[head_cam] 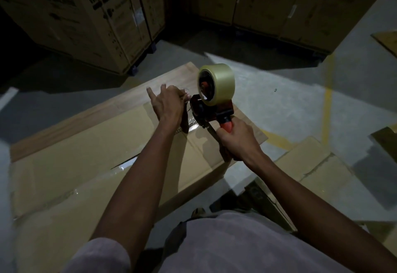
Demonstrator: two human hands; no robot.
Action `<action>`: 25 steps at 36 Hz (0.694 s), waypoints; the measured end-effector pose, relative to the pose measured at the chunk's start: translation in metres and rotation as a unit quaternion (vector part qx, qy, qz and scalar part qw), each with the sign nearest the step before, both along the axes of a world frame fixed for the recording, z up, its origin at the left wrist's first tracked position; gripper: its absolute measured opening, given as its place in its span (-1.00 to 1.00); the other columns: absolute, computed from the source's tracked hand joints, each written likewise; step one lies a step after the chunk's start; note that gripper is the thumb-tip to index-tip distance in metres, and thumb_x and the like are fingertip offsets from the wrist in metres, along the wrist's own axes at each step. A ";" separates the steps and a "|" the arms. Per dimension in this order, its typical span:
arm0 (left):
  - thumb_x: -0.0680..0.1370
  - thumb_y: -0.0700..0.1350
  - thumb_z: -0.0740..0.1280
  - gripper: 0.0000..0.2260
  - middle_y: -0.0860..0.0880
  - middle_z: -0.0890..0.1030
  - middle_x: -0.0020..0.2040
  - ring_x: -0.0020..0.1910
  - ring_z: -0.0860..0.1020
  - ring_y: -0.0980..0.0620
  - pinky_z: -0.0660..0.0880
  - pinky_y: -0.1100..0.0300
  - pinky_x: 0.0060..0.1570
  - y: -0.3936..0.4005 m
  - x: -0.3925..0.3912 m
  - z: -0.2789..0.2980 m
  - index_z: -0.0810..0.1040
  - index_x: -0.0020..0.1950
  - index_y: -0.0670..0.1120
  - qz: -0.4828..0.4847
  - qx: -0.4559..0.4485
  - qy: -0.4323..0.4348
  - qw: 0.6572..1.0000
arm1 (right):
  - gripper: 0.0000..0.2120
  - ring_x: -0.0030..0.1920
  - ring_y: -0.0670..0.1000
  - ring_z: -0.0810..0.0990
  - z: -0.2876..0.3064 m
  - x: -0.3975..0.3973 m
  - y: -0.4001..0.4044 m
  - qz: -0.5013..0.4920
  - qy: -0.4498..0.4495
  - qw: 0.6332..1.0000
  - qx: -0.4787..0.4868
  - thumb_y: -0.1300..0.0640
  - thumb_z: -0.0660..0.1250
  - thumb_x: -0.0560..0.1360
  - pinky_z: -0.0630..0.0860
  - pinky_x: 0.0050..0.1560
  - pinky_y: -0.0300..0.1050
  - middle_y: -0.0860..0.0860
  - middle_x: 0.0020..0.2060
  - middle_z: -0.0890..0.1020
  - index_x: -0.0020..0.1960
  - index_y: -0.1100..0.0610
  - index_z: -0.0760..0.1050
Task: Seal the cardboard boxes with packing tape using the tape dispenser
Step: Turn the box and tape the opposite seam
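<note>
Flat cardboard box point(90, 150) lay on floor, some glossy tape already along its seam. Right hand point(237, 139) gripped tape dispenser point(211, 100) handle; left hand point(169, 102) pinched the tape end. Strip seemingly unfinished.

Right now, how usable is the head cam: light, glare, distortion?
Head view: dim overall, with one bright patch on the floor right of the tape dispenser; stacked cartons behind are murky, print barely legible; glare glints off tape on the flat cardboard box near the left hand; wide-angle bend at the edges; right hand on the handle reads clearly.
</note>
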State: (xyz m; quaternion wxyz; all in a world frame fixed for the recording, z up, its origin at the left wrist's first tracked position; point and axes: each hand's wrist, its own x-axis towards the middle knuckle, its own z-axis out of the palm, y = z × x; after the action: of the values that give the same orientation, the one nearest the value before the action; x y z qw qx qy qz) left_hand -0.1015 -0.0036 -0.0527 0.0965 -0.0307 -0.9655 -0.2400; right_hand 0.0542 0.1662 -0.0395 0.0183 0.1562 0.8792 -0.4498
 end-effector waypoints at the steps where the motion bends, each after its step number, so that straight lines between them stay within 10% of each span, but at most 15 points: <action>1: 0.62 0.14 0.33 -0.77 -0.09 0.65 0.07 0.35 0.49 -0.08 -0.12 -0.17 0.53 -0.001 0.000 0.001 0.71 0.01 0.06 0.000 -0.004 -0.008 1.000 | -0.80 -0.10 0.08 0.61 0.002 0.002 0.000 0.001 -0.003 1.000 0.005 -0.10 0.33 0.53 0.59 -0.14 0.01 0.06 -0.09 0.61 0.05 0.01 0.50; 6: 0.58 0.18 0.37 -0.74 -0.05 0.67 0.07 0.30 0.53 -0.04 -0.08 -0.19 0.55 0.000 -0.001 0.003 0.72 0.10 0.06 0.001 -0.025 -0.008 1.000 | -0.92 -0.50 -0.06 0.61 0.007 0.024 0.002 -0.013 -0.002 0.999 -0.033 0.01 0.34 0.53 0.49 -0.54 -0.19 0.10 -0.25 0.63 -0.02 -0.08 0.44; 25: 0.65 0.05 0.30 -0.77 -0.06 0.53 0.43 0.41 0.46 -0.02 -0.11 -0.08 0.57 0.006 0.034 -0.002 0.71 0.16 0.03 -0.052 -0.030 -0.030 0.998 | -0.86 -0.50 0.00 0.58 0.005 0.035 -0.006 -0.069 -0.015 0.996 -0.053 -0.01 0.37 0.53 0.44 -0.56 -0.22 0.16 -0.26 0.65 -0.10 0.04 0.49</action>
State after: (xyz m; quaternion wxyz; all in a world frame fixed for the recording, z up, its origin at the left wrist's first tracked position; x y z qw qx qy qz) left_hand -0.0674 0.0028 -0.0547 0.0537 -0.0761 -0.9718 -0.2165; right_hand 0.0891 0.1598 -0.0347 0.0086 0.2223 0.8409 -0.4934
